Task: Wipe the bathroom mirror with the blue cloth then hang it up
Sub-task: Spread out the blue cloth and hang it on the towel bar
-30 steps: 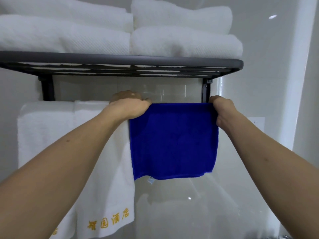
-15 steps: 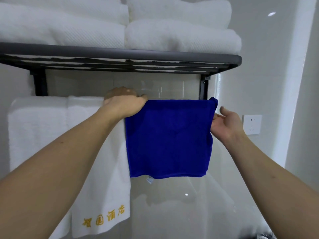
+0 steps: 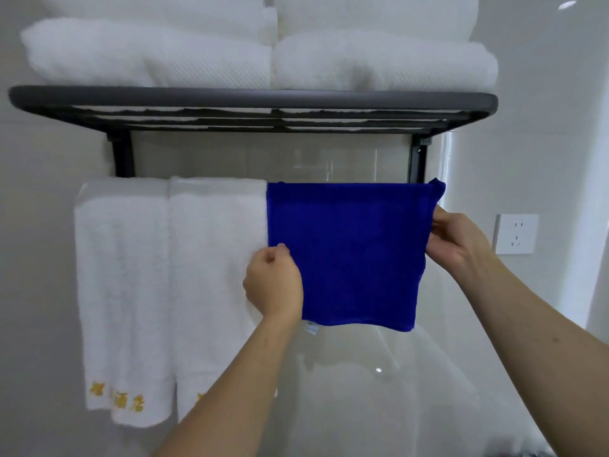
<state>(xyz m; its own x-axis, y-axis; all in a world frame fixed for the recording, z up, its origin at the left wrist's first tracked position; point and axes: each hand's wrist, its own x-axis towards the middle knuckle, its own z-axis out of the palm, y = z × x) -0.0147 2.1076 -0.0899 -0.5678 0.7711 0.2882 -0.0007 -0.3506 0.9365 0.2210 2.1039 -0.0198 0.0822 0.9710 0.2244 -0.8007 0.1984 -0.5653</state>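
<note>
The blue cloth (image 3: 352, 252) hangs folded over the rail under the dark metal towel rack (image 3: 253, 102), at the rail's right end. My left hand (image 3: 273, 285) pinches the cloth's left edge about halfway down, fingers curled. My right hand (image 3: 458, 242) pinches the right edge a little higher, thumb in front. The cloth's top right corner sticks up past the rack's right bracket (image 3: 418, 159). No mirror is in view.
Two white towels (image 3: 171, 275) with yellow lettering hang on the same rail to the left of the cloth. Folded white towels (image 3: 257, 51) are stacked on the shelf above. A white wall socket (image 3: 515, 234) sits to the right. Glossy wall tile lies behind.
My left hand has come down from the rail to the cloth's left edge. My right hand dropped from the top corner to the right edge. The cloth stays on the rail.
</note>
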